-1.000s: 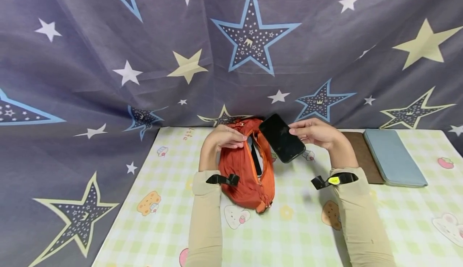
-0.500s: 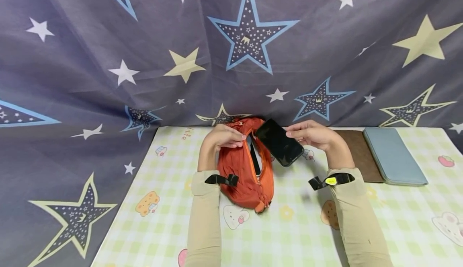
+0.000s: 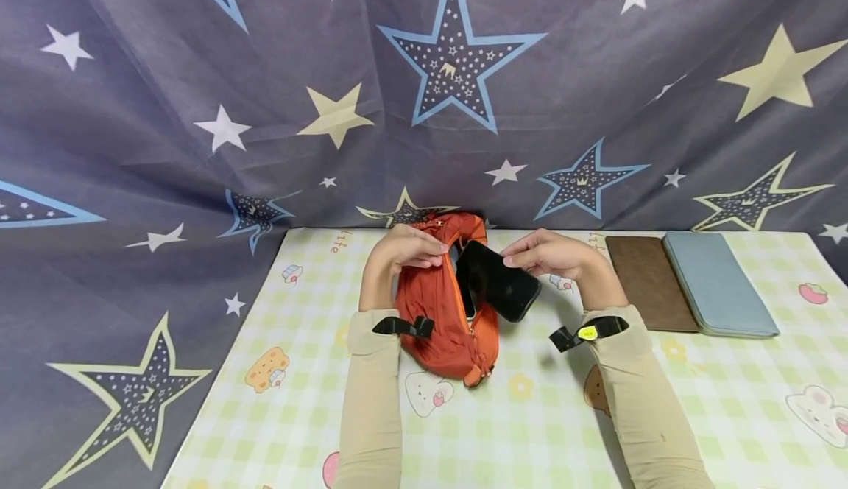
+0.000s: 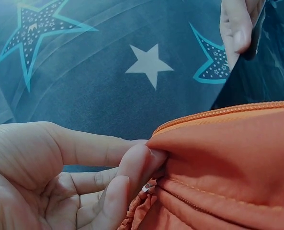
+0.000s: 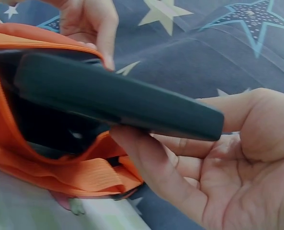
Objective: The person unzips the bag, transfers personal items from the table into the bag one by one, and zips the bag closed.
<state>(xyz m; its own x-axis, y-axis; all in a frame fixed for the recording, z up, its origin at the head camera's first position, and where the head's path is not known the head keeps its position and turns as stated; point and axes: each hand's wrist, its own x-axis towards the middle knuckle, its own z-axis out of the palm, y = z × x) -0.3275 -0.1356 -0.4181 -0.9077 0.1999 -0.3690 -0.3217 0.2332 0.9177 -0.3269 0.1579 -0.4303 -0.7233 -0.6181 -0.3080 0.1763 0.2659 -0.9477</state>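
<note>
A person's two beige sleeves [image 3: 372, 408], each with a black wrist strap [image 3: 599, 328], are reaching in from the near edge over a green-and-white checked counter [image 3: 517, 445]. An orange zippered bag [image 3: 429, 305] is lying on that counter, its long mouth gaping toward the right side. A dark item with a pale edge [image 3: 468, 306] is showing inside the opening.

Farther up, the black phone [image 3: 498, 283] is sitting between the two hands. Its left end is overlapping the bag's mouth; how deep it is reaching cannot be told. Its lower right corner is projecting past the bag, nearer than the fingers. The right hand [image 3: 553, 257] is grasping the phone by the long side, the thumb lying on its dark face; the phone is extending leftward from those fingers, both ends outside the grasp.

The left hand [image 3: 405, 250] is pinching the bag's fabric at the zippered edge, and the phone is lying to the right of these fingers, apart from them.

Well to the right, a blue notebook [image 3: 722, 283] is lying beside a brown notebook [image 3: 649, 283]. Behind everything, a dark star-patterned cloth [image 3: 278, 54] is hanging.
</note>
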